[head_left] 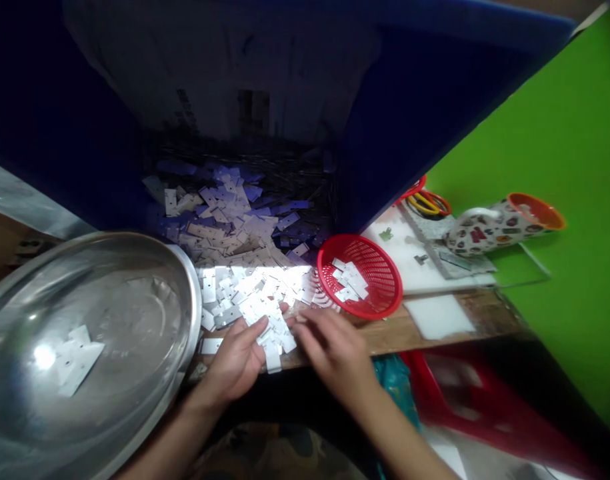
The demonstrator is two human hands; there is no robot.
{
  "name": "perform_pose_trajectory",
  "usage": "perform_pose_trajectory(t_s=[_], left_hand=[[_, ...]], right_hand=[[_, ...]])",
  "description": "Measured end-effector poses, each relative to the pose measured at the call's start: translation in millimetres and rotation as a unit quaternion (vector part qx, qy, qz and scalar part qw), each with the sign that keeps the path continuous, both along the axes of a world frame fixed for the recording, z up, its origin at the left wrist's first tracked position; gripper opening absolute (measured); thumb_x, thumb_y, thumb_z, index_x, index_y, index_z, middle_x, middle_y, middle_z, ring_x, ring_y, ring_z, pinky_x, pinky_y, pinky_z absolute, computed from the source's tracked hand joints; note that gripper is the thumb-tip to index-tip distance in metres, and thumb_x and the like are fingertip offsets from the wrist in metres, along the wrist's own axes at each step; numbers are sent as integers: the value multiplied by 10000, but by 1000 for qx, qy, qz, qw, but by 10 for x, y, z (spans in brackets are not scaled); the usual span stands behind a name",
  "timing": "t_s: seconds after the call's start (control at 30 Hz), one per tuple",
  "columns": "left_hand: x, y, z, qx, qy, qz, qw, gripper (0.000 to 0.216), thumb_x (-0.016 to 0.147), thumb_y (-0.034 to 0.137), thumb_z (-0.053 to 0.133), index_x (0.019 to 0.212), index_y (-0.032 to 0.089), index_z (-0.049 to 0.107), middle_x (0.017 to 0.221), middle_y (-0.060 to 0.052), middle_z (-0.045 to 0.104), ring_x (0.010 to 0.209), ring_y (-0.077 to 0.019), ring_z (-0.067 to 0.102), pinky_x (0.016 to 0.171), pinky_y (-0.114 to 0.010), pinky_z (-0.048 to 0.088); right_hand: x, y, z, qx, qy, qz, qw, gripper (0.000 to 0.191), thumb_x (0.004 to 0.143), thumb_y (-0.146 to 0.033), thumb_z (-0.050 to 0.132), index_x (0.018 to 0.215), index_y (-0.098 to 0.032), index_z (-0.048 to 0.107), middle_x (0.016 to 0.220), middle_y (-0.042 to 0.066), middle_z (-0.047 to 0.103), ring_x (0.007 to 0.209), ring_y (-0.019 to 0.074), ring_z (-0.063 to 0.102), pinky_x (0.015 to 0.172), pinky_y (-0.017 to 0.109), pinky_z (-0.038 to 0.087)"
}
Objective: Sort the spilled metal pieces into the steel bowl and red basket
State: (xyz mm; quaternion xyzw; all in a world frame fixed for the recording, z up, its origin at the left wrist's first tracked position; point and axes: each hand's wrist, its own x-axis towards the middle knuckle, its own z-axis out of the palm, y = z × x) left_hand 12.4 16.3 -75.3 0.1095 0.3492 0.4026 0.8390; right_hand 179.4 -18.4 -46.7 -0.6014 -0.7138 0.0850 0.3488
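Small flat metal plates (pixel 267 327), pale and with little holes, fill my left hand (pixel 242 357); its thumb presses on them, and some stick out past the fingers. Close on the right, my right hand (pixel 335 343) has its fingers curled and fingertips together beside these plates. Whatever it pinches, if anything, is too blurred to name. Behind both hands a heap of similar plates (pixel 225 230) spreads from inside a dark blue enclosure onto the lit table edge. A red plastic basket (pixel 379 293) with several plates in it stands just beyond my right hand.
A large steel basin (pixel 149 400) at the left holds a few plates. On the right are a patterned mug (pixel 479 233) lying on its side, a white pad (pixel 439 317) and yellow and orange scissor-like handles (pixel 427 202). Blue walls (pixel 415 113) enclose the heap. A red stool-like object (pixel 485 407) sits below.
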Motion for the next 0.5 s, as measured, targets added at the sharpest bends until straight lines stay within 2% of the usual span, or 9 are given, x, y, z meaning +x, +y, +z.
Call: perform_pose_trajectory(t_s=[0.1, 0.23, 0.3, 0.4, 0.47, 0.5], left_hand=[[4, 6, 20, 12, -18, 7, 1000, 504, 856, 175, 593, 1347, 229, 493, 1175, -73, 685, 1115, -242, 615, 1000, -373, 451], [-2, 13, 36, 6, -9, 14, 1000, 481, 840, 166, 605, 1312, 201, 523, 1141, -81, 696, 1109, -244, 616, 1012, -382, 433], [-2, 22, 28, -1, -5, 28, 1000, 451, 818, 130, 600, 1262, 201, 565, 1117, -74, 704, 1102, -245, 617, 997, -382, 441], [-3, 35, -14, -4, -11, 41, 999, 403, 776, 77, 578, 1163, 182, 625, 1096, -75, 705, 1102, -256, 609, 979, -386, 448], [-11, 36, -53, 3, -17, 35, 999, 332, 783, 100, 580, 1102, 166, 647, 1103, -85, 695, 1094, -260, 604, 965, -389, 454], [-17, 33, -70, 8, -19, 28, 999, 296, 803, 138, 588, 1093, 159, 645, 1119, -91, 682, 1085, -258, 602, 953, -400, 463]], right_hand=[[-249, -10, -143, -62, -12, 14, 998, 204, 873, -274, 599, 1036, -158, 642, 905, 100, 651, 827, 218, 624, 745, 343, 530], [-267, 63, -184, -108, 25, -9, 994, 106, 846, -245, 607, 915, -174, 646, 871, 81, 638, 787, 208, 606, 721, 332, 503], [-226, 108, -117, -131, 95, -26, 987, 49, 841, -228, 607, 817, -190, 625, 796, 44, 642, 710, 173, 594, 677, 294, 489], [-280, 172, 78, -138, 219, -56, 964, 93, 841, -254, 623, 765, -201, 609, 652, -12, 605, 551, 122, 535, 538, 240, 446], [-442, 212, 232, -112, 256, -39, 959, 71, 826, -246, 647, 776, -203, 623, 643, -23, 609, 543, 116, 536, 517, 231, 436], [-557, 233, 301, -93, 250, -9, 964, 52, 822, -222, 650, 778, -204, 630, 677, -18, 632, 589, 119, 565, 556, 232, 453]])
